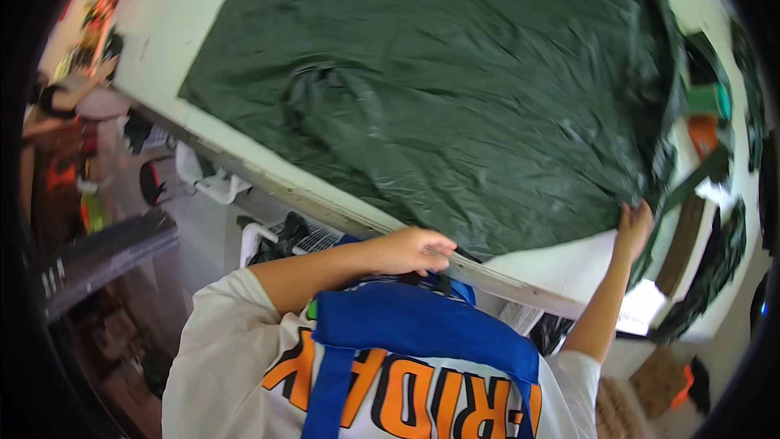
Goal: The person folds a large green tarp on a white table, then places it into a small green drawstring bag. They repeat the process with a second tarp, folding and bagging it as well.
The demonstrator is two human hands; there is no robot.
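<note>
A large dark green sheet (455,106), glossy and wrinkled like coated fabric, lies spread over the white table (561,272). At the sheet's near right corner, my right hand (635,226) is closed with its fingertips pinching the edge. My left hand (413,250) is at the table's front edge, close to the sheet's near border. Its fingers are curled, and I cannot make out what is in them. The sheet bunches into folds along its right side.
To the right are a green roll (708,101), an orange item (702,135) and dark strips (705,276). Below the table edge stands a white plastic basket (258,237) with dark material. A dark bench (110,260) and another person's arm (81,96) are at left.
</note>
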